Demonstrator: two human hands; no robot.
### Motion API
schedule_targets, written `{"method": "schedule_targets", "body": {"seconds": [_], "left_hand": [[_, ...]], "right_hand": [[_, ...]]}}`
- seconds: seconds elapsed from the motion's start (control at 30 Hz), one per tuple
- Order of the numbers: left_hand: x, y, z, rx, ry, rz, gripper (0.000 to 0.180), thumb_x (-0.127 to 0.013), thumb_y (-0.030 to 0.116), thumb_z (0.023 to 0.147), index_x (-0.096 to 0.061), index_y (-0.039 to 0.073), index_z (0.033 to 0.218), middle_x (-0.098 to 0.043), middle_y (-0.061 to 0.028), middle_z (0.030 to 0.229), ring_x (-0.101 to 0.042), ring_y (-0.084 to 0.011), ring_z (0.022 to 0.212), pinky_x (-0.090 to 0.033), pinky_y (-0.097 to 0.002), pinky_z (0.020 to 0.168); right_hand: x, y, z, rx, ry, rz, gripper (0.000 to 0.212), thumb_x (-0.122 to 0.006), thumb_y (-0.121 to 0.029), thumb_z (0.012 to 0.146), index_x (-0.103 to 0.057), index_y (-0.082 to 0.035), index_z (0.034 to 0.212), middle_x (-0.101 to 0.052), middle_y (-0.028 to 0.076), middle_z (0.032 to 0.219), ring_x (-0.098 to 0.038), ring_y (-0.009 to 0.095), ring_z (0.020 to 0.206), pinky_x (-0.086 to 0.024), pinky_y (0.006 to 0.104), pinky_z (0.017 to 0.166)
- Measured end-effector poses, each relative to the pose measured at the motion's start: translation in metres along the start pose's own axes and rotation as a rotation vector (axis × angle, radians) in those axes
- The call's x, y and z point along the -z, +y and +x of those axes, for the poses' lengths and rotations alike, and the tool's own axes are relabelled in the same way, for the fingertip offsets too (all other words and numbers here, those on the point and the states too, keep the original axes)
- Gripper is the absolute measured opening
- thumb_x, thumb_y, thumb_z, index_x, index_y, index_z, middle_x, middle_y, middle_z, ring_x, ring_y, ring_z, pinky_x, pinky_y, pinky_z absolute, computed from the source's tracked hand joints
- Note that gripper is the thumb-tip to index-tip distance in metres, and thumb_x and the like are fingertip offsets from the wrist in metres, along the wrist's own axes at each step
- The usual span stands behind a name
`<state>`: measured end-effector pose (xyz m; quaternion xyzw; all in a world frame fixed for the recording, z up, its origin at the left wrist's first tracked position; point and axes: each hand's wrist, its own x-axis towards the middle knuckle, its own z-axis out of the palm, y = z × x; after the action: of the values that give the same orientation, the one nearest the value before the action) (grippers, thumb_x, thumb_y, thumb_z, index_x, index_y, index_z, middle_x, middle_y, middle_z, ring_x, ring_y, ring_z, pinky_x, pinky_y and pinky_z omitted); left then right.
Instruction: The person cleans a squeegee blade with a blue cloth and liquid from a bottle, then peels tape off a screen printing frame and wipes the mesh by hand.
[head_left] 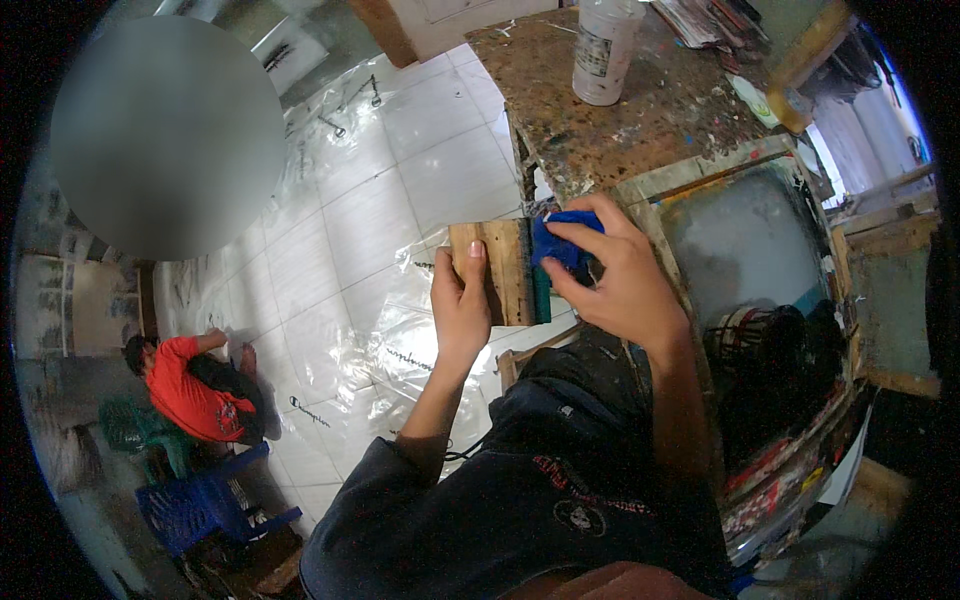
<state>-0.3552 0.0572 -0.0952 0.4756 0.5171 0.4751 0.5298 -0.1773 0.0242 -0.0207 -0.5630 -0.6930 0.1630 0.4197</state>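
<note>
In front of me is a screen-printing squeegee (510,272) with a worn wooden handle and a dark green blade along its right edge. My left hand (462,305) grips the wood from the left, thumb on top. Pinched in the fingers of my right hand (632,285) is a crumpled blue cloth (560,242), which lies against the upper part of the blade. The lower part of the green blade (543,297) shows below the cloth.
To the right a framed printing screen (740,235) rests beside a stained workbench (560,130). A plastic cup (602,65) stands on the bench. Clear printed sheets (325,360) cover floor tiles on the left, where a person in red (195,390) crouches near a blue chair (190,510).
</note>
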Motion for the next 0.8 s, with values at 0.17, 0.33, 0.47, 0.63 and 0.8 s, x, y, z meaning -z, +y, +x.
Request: {"method": "schedule_targets", "body": {"seconds": [0.17, 0.33, 0.47, 0.63, 0.8], "left_hand": [[-0.002, -0.007, 0.002, -0.015, -0.002, 0.034, 0.032, -0.052, 0.031, 0.099, -0.051, 0.001, 0.090, -0.052, -0.0029, 0.072, -0.044, -0.0070, 0.065, -0.039, -0.0249, 0.057], [0.004, -0.010, 0.008, -0.030, 0.070, -0.043, 0.033, -0.052, 0.032, 0.099, -0.052, 0.001, 0.090, -0.052, -0.0025, 0.072, -0.044, -0.0062, 0.066, -0.039, -0.0249, 0.057], [0.008, -0.015, 0.014, 0.096, 0.025, -0.062, 0.033, -0.052, 0.033, 0.099, -0.053, 0.001, 0.091, -0.053, -0.0022, 0.073, -0.044, -0.0056, 0.066, -0.038, -0.0236, 0.057], [0.000, -0.018, 0.001, 0.123, -0.063, -0.066, 0.032, -0.052, 0.033, 0.099, -0.053, 0.002, 0.092, -0.054, -0.0020, 0.075, -0.045, -0.0057, 0.067, -0.039, -0.0231, 0.058], [0.001, -0.023, 0.004, 0.167, -0.083, -0.130, 0.032, -0.050, 0.034, 0.100, -0.055, 0.002, 0.100, -0.060, -0.0041, 0.085, -0.052, -0.0069, 0.074, -0.044, -0.0222, 0.066]], "right_hand": [[-0.021, 0.019, -0.011, 0.002, -0.024, 0.054, 0.018, -0.063, -0.004, 0.084, -0.065, 0.003, 0.100, -0.058, 0.019, 0.105, -0.061, 0.037, 0.095, -0.050, 0.0394, 0.084], [-0.038, 0.003, -0.053, -0.027, -0.052, 0.033, 0.017, -0.065, -0.001, 0.081, -0.067, 0.002, 0.098, -0.060, 0.018, 0.107, -0.062, 0.034, 0.096, -0.050, 0.0381, 0.084], [-0.042, 0.001, -0.076, -0.074, -0.022, 0.102, 0.016, -0.066, 0.000, 0.080, -0.068, 0.001, 0.095, -0.062, 0.017, 0.104, -0.064, 0.033, 0.094, -0.051, 0.0367, 0.083], [-0.034, 0.010, -0.026, -0.091, 0.110, 0.050, 0.016, -0.066, -0.001, 0.079, -0.068, 0.001, 0.094, -0.062, 0.017, 0.098, -0.063, 0.034, 0.090, -0.052, 0.0378, 0.079], [-0.033, 0.002, -0.043, -0.103, 0.096, 0.077, 0.015, -0.067, -0.002, 0.079, -0.068, 0.000, 0.094, -0.063, 0.016, 0.098, -0.064, 0.032, 0.090, -0.052, 0.0368, 0.080]]}}
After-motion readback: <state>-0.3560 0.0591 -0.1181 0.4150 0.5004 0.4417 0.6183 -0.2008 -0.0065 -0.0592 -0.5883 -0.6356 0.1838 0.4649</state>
